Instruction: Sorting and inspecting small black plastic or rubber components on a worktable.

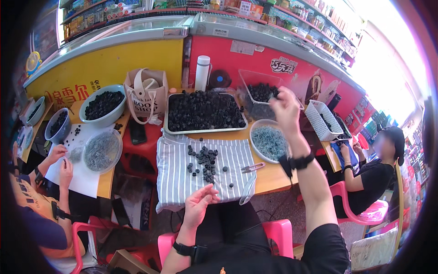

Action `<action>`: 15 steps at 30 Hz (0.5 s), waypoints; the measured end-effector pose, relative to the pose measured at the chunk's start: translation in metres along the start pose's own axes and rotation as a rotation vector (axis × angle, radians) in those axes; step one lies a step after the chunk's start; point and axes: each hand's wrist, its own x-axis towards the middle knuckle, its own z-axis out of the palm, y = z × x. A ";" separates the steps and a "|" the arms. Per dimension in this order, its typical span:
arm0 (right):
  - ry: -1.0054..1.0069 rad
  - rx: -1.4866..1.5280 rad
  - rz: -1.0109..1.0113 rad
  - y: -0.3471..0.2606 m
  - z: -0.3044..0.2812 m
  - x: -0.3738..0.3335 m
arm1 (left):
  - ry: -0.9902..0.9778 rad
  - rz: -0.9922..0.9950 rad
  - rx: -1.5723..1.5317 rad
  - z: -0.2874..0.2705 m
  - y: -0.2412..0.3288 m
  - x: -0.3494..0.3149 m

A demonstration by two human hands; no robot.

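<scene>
My left hand (200, 203) is at the near edge of a grey-and-white striped cloth (178, 164), fingers curled toward the thumb; whatever they pinch is too small to make out. Small black round pieces (207, 162) lie scattered on the cloth just beyond it. My right hand (286, 107) is raised over the near right corner of a clear plastic bin (248, 84) partly filled with similar black pieces. Its fingers are bent but apart, with nothing visible between them. Thread snips (253, 167) rest at the cloth's right edge.
A metal tray (205, 129) heaped with black pieces stands beyond the cloth. Right of it is a bowl of greyish shreds (270, 140). A white bottle (201, 73) and canvas bag (146, 91) stand behind. People sit working on both sides; a pink chair (279, 237) is under me.
</scene>
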 end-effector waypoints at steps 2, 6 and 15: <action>0.106 -0.034 0.066 -0.004 -0.006 0.008 | 0.005 -0.009 0.012 -0.001 -0.003 0.003; -0.530 0.026 -0.094 -0.007 0.002 -0.077 | 0.070 -0.030 0.077 0.000 -0.002 0.003; -0.594 -0.159 -0.278 0.013 0.023 -0.232 | 0.154 -0.017 0.236 0.017 -0.002 -0.017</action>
